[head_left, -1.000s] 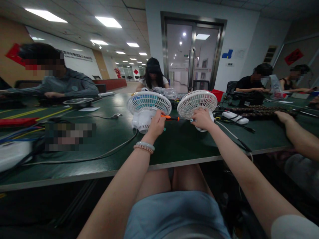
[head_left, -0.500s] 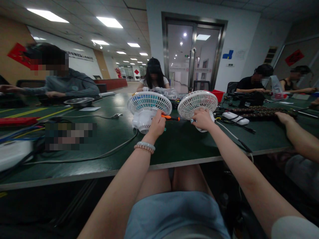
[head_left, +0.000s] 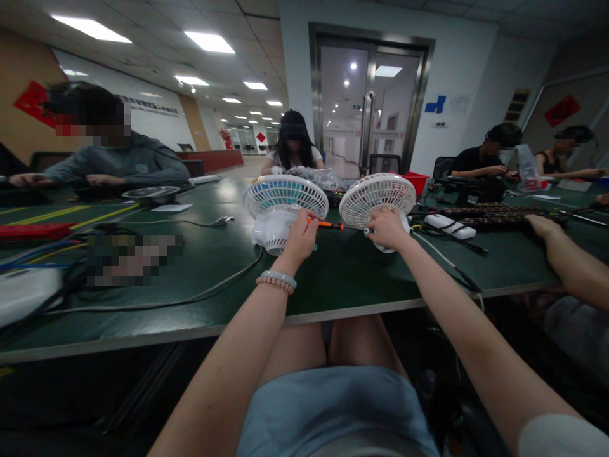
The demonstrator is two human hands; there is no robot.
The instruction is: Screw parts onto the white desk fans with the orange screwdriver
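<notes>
Two white fans with round grilles stand side by side on the green table. My left hand (head_left: pixel 301 238) is closed at the motor housing of the left fan (head_left: pixel 273 230), gripping an orange-and-black screwdriver (head_left: pixel 328 225) by its handle end. The screwdriver lies roughly level, its thin shaft pointing right. My right hand (head_left: pixel 387 227) is curled over the back of the right fan (head_left: pixel 378 195), covering most of its housing. Small teal spots show by both hands, too small to make out. The screwdriver's tip ends close to my right fingers.
A white power strip (head_left: pixel 450 226) and dark cables lie right of the fans, near another person's arm (head_left: pixel 554 247). At the left are a metal bowl (head_left: pixel 151 195), a grey cord (head_left: pixel 204 295) and a red strip (head_left: pixel 35 231). Several people sit around the green table (head_left: pixel 333 298).
My left fingers have shifted very slightly on the screwdriver. Both fans and my right hand stay in place. The person at the left has moved their hand a little.
</notes>
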